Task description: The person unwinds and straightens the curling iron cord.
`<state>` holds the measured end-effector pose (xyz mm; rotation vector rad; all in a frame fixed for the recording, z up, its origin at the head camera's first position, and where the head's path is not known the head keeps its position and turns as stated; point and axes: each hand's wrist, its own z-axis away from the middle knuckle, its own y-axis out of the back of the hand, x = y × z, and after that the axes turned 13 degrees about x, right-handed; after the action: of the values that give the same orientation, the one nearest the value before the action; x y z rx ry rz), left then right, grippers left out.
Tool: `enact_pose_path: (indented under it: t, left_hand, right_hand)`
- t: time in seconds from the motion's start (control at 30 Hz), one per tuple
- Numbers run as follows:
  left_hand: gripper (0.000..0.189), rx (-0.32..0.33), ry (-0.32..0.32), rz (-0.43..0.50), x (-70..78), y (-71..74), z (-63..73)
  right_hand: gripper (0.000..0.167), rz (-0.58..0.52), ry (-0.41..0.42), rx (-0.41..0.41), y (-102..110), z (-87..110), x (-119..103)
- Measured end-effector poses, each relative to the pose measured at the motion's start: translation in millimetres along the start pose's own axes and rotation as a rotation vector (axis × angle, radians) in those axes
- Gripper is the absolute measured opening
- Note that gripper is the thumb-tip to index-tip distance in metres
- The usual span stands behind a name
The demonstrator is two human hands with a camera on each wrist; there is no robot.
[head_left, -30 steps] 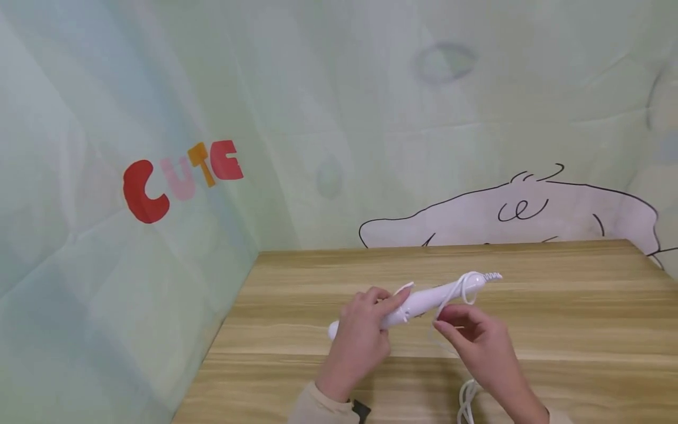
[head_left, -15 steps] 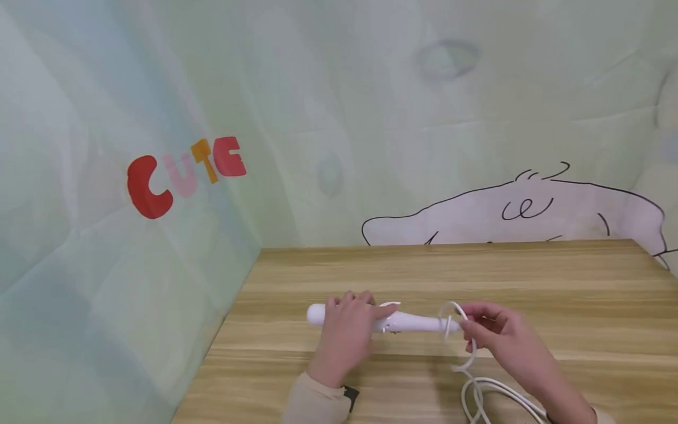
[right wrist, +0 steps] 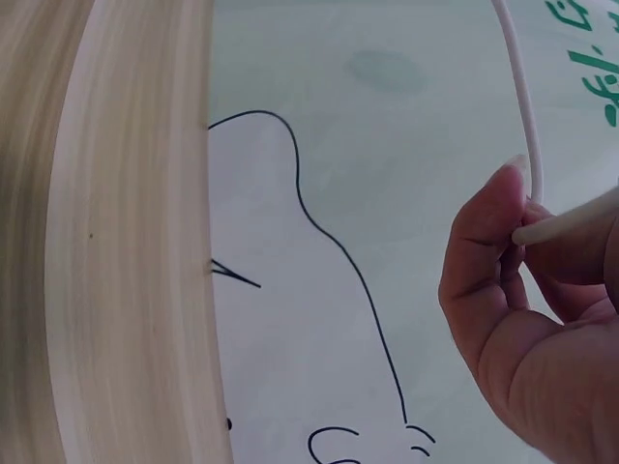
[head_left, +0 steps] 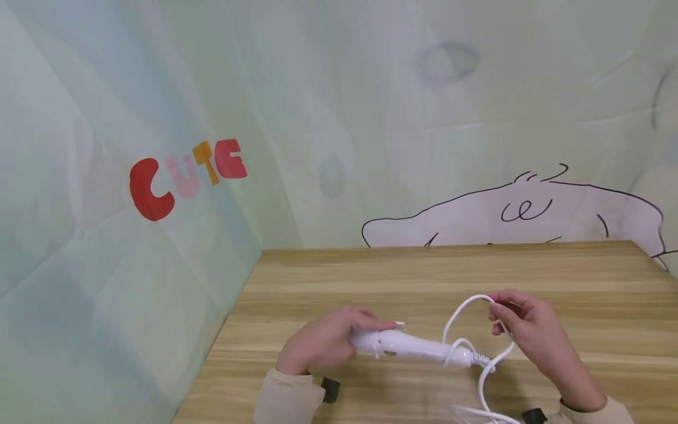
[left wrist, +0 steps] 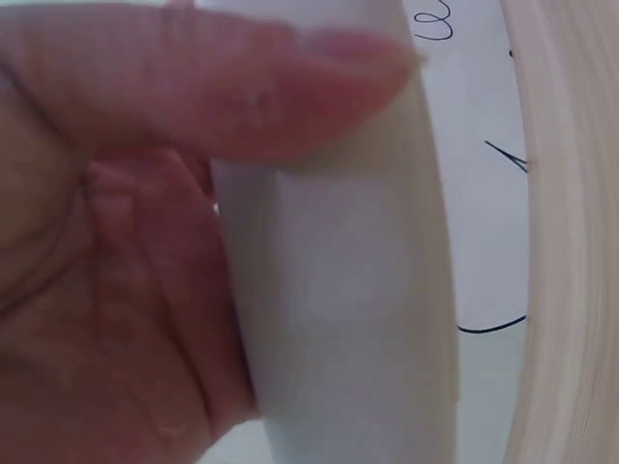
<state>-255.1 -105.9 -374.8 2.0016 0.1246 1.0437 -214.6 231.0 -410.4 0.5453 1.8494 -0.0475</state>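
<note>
A white curling iron [head_left: 418,346] with a corded end lies across the front middle in the head view, tilted slightly down to the right. My left hand [head_left: 323,338] grips its left part, thumb along the top beside a small white tab [head_left: 399,325]. In the left wrist view the thumb presses over the smooth white body [left wrist: 338,290]. My right hand [head_left: 529,324] pinches the white cord [head_left: 463,309] between thumb and fingertips, up and right of the iron's end. A loop of cord still circles the handle near the ribbed sleeve [head_left: 479,358]. The iron's far left end is hidden by the left hand.
The wood-grain table [head_left: 339,271] lies under both hands. More cord [head_left: 487,412] trails to the front edge. A printed cloth backdrop [head_left: 339,118] stands behind and to the left. Dark wrist pieces [head_left: 331,390] show at the sleeves.
The iron, first slanting up to the right, has levelled and now tips down at the corded end. My right hand has drawn the cord rightward into a wider loop; my left has moved left and lower.
</note>
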Motion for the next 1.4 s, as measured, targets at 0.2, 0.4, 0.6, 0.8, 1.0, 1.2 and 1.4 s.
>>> enact_pose_path:
  t: [0.2, 0.4, 0.6, 0.8, 1.0, 1.2, 1.4]
  left_hand:
    - [0.081, 0.087, 0.034, 0.152, -0.8, 4.3, 1.3]
    - [0.079, 0.283, 0.025, 0.207, 5.9, -0.8, -5.6]
    - [0.077, 0.421, 0.039, -0.008, 11.8, -13.6, -15.4]
    - [0.077, 0.43, 0.053, -0.178, 14.0, -24.3, -20.2]
    - [0.081, 0.396, 0.068, -0.224, 20.0, -36.7, -23.5]
    - [0.078, 0.369, 0.062, -0.161, 28.7, -46.9, -26.3]
    - [0.079, 0.43, 0.032, -0.224, 26.5, -49.6, -23.4]
  right_hand:
    - [0.015, 0.034, 0.082, 0.034, -7.6, -0.3, 11.1]
    - [0.013, 0.183, 0.211, -0.108, -17.8, 4.6, 14.4]
    - [0.023, 0.33, 0.237, -0.363, -1.1, 0.3, 17.1]
    - [0.041, 0.401, 0.246, -0.352, 25.8, 3.7, -7.1]
    - [0.04, 0.123, 0.193, -0.276, 7.5, 16.9, -32.5]
    - [0.036, -0.103, 0.069, -0.271, -18.9, 19.5, -27.2]
    - [0.005, -0.089, 0.134, -0.163, -32.7, 27.8, -26.1]
